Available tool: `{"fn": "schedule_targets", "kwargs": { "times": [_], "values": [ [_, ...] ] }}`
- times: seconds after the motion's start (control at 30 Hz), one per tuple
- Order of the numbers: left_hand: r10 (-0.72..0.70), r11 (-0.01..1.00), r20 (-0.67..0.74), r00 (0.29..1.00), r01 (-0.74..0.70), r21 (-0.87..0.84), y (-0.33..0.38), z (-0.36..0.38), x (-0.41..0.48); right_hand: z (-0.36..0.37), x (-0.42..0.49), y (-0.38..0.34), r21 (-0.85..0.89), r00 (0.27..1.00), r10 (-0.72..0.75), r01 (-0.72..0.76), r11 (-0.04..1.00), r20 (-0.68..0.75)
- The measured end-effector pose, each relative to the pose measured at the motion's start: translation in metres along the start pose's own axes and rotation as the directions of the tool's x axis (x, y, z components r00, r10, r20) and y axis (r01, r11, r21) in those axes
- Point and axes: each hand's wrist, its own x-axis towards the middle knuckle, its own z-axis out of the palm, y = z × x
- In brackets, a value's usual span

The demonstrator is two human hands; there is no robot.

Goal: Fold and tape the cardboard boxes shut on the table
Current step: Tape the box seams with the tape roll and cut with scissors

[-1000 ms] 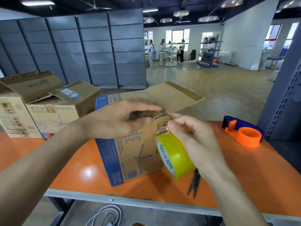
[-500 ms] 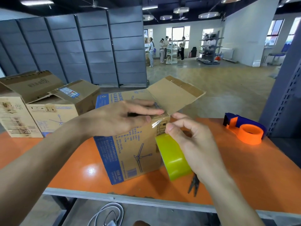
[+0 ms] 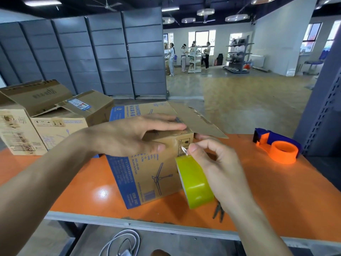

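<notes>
Holding the top down with my flat-fingered left hand (image 3: 129,135) on the box (image 3: 156,174) at frame centre, I pinch the end of the tape roll (image 3: 195,183) in my right hand (image 3: 223,172); better pull straight across

Box (image 3: 147,167) mid-table (image 3: 276,191), two boxes (image 3: 46,122) left, tape dispenser (image 3: 278,146) right, scissors (image 3: 218,211) in front

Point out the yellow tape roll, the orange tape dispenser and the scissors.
yellow tape roll (image 3: 196,183): head view, on its outer yellow band.
orange tape dispenser (image 3: 282,151): head view, on its round orange hub.
scissors (image 3: 217,208): head view, on the dark part showing beside the right wrist.
</notes>
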Motion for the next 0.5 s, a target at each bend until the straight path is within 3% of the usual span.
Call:
{"fn": "schedule_targets", "kwargs": {
  "times": [0.33,0.5],
  "values": [
    [0.032,0.975,-0.109,0.994,-0.007,0.222,-0.061,0.014,0.015,0.002,-0.002,0.003,0.039,0.999,0.041,-0.042,0.998,0.021],
    [0.056,0.967,-0.113,0.992,-0.026,0.252,-0.082,0.021,0.023,0.002,0.001,-0.002,0.048,0.999,0.043,-0.044,0.998,0.025]
  ]
}}
